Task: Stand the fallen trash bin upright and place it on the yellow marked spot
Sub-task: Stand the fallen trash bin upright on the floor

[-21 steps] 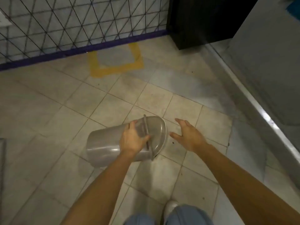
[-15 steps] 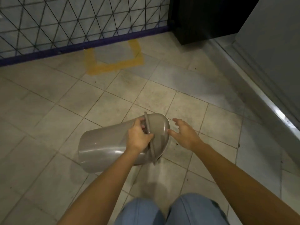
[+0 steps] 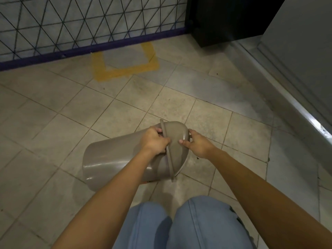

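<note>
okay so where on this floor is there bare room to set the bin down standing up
The yellow marked spot against the mesh fence is bare inside its outline. The tiles between it and the bin are bare too, as is the floor left of the bin. It is tighter near the knees and along the right-hand step.

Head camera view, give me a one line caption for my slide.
Both hands, left hand and right hand, grip the fallen grey trash bin, short of the yellow marked spot.
</note>
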